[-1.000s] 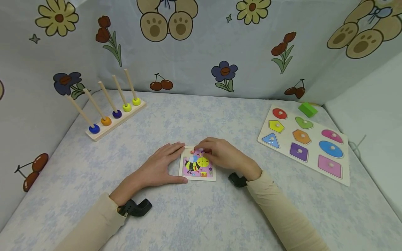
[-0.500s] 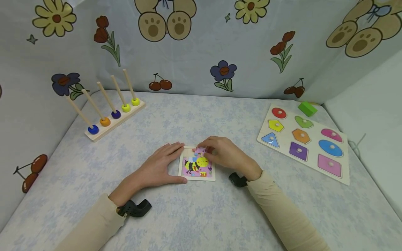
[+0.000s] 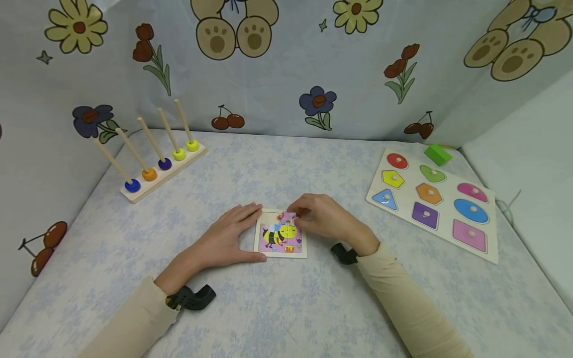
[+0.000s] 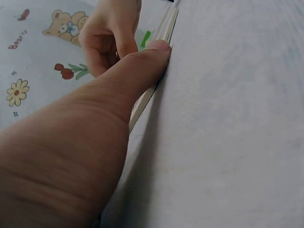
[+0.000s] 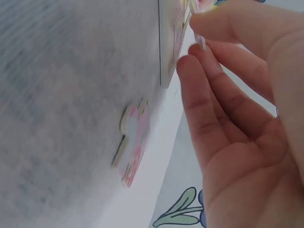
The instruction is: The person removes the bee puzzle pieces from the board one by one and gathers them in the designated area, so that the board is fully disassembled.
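A small square jigsaw puzzle in a pale wooden frame [image 3: 282, 255] lies on the table and shows a yellow-and-black bee on pink. My left hand [image 3: 226, 238] steadies its left side, fingers extended to the top left corner and thumb [image 4: 154, 52] along the lower left edge. At the upper right, my right hand [image 3: 320, 216] pinches a pink puzzle piece [image 3: 288, 217] between thumb and fingertips, close over the board. Bare wood shows in the frame's upper left. A loose puzzle piece [image 5: 137, 137] lies on the table beneath my right hand, hidden in the head view.
A wooden peg rack [image 3: 163, 178] with coloured beads on its rods stands at the back left. At the right lies a board [image 3: 406, 197] of knobbed shapes, with a green block [image 3: 437, 155] at its far edge. A printed curtain [image 3: 268, 94] closes off the back.
My right hand has shifted slightly to the right, and the pinched puzzle piece has moved with it toward the frame's top right corner. My left hand stays in place.
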Demonstrator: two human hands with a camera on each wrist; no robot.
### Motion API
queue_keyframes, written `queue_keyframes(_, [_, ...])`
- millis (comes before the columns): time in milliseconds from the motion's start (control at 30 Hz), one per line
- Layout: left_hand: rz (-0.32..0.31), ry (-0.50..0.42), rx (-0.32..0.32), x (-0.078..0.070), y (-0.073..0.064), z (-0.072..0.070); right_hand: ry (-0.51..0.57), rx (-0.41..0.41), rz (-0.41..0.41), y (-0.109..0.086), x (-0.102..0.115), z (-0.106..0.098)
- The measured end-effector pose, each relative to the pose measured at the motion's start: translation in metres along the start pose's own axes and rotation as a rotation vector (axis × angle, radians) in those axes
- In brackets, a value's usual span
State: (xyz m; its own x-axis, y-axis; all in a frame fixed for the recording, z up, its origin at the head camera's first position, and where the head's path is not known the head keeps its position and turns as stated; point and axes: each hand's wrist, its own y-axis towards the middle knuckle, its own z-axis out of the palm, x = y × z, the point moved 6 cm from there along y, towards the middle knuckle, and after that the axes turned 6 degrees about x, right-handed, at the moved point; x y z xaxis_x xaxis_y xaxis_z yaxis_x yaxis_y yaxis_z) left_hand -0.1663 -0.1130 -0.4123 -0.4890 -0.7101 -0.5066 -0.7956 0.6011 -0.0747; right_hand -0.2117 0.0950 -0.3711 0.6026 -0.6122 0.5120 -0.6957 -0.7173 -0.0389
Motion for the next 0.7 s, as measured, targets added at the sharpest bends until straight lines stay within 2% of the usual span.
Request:
queue_keyframes(300, [0.0,-0.002,-0.001,0.0,0.0,0.0,-0.031,0.025,0.016,-0.004,-0.006,-0.001])
queue_keyframes(700, [-0.003,0.008,-0.002,0.0,0.001,0.001,-0.014,0.022,0.022,-0.013,-0.011,-0.011])
